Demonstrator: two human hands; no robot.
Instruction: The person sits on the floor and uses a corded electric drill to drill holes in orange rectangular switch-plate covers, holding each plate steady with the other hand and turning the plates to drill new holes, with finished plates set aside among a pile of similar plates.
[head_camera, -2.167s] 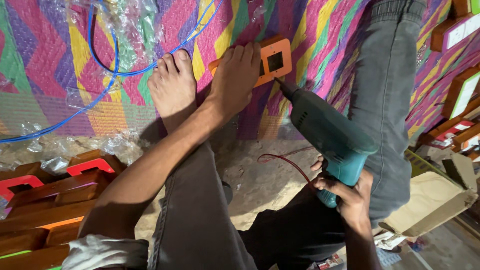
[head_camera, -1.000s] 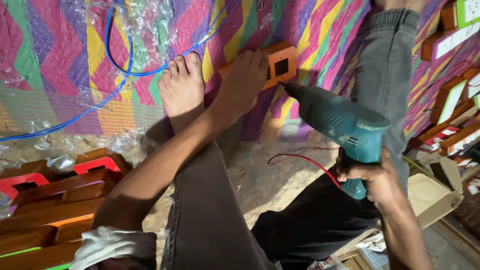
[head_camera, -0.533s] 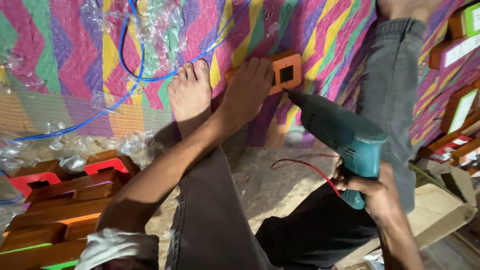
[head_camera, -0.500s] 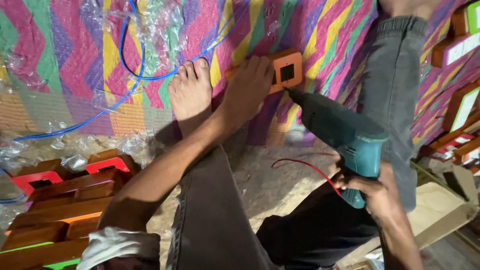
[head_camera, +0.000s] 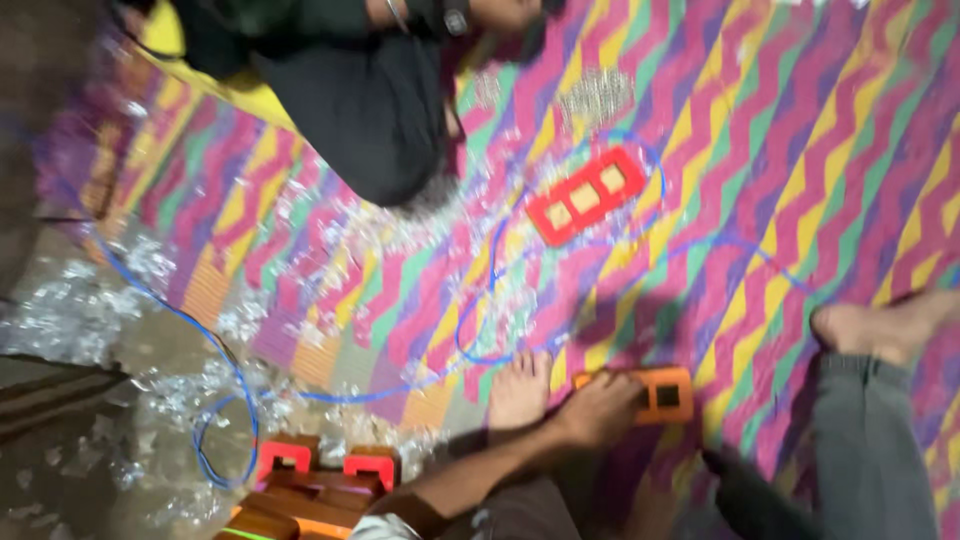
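We press left hand (head_camera: 600, 410), fingers flat, on small orange wooden frame (head_camera: 655, 393) at 5 o'clock on zigzag mat (head_camera: 800, 150). Right hand unseen, grip untellable. Keep frame pinned firm.

My right hand's out of frame, the whole shot's motion-blurred, and the other person (head_camera: 370, 90) up top is cropped.
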